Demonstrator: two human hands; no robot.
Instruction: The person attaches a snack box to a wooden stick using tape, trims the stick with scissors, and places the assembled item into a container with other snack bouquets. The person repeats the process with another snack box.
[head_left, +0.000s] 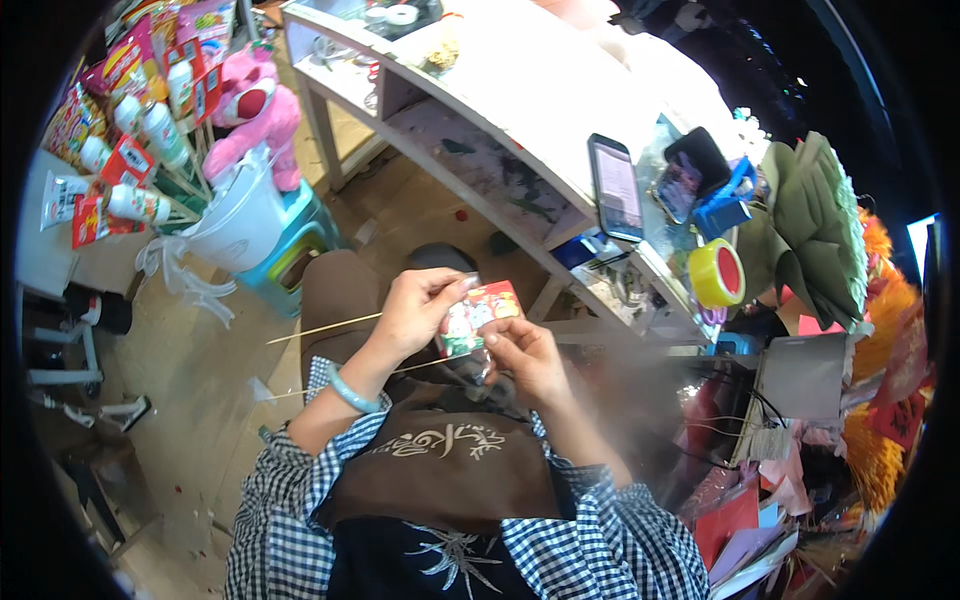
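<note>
White table up top, a dark phone lying flat along its near edge, a yellow tape roll right at the corner! Over left, the tan floor carries a turquoise stool, white bucket planted on it

Checked sleeves, brown apron, perhaps greenish bangle

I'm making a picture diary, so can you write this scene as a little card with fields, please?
Left grip: pinching the colourful packet near its upper left
Right grip: fingers at the packet's lower right
Thin sticks: two, pointing left
Pink plush toy: beside the white bucket
Phone: on the white table
Yellow tape roll: near the table's right end
</note>
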